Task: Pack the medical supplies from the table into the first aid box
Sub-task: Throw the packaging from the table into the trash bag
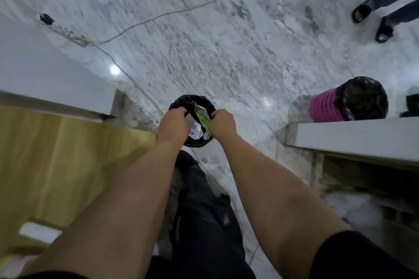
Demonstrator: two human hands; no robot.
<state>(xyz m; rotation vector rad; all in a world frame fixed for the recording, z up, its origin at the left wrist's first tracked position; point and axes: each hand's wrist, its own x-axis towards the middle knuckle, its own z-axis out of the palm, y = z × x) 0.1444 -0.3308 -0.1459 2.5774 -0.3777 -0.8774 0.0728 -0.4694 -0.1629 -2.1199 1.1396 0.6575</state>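
Below, both fists gripping round bin [179, 103] glossy black liner, crinkled wrapper [202, 118] inside

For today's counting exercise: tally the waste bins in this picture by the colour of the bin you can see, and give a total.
Black-lined bin, basket colour hidden: 1
Pink basket bin with black liner: 1
Total: 2
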